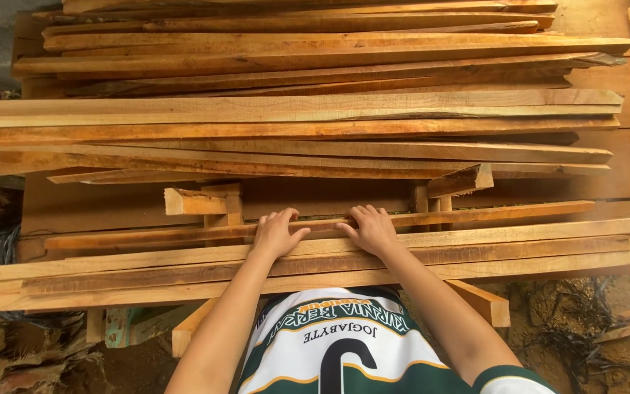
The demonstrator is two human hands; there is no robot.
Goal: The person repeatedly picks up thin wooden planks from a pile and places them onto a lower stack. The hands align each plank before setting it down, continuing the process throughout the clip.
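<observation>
The left hand (277, 233) and right hand (372, 229) both lie palm-down, fingers curled over the far edge of a long thin wooden strip (475, 216), which sits atop the near row of planks (534, 252) on the surface. Neither hand is clenched; the hold looks light. The rough-sawn edge could splinter the fingers, and, pulled unevenly, the strip might snag the short offcut (192, 202) or tip the loose stack behind (293, 109).
</observation>
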